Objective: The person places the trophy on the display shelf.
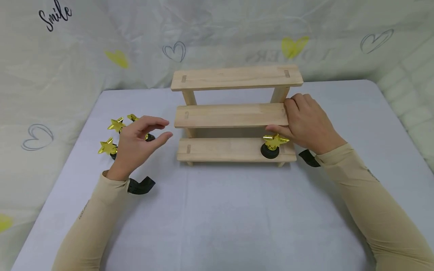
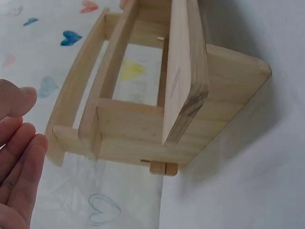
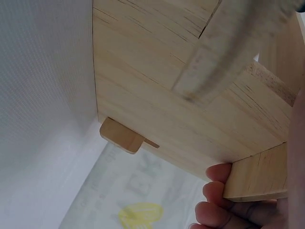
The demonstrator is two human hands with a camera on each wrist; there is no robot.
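Wooden three-tier shelf (image 1: 231,115), one trophy (image 1: 272,145) aboard

I'm beside a sheet-screened tabletop corner; home or studio, I can't tell. A white-clothed table (image 1: 223,222) fills the lower frame; behind it, pale sheeting (image 1: 220,22) bears a "Smile" print (image 1: 55,15) at upper left and 2 yellow hearts (image 1: 294,47) near the top.

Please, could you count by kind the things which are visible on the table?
Gold star trophies: 5 (1 on the rack, 4 left of it, some partly hidden by the left hand)
Wooden rack: 1
Total visible: 6
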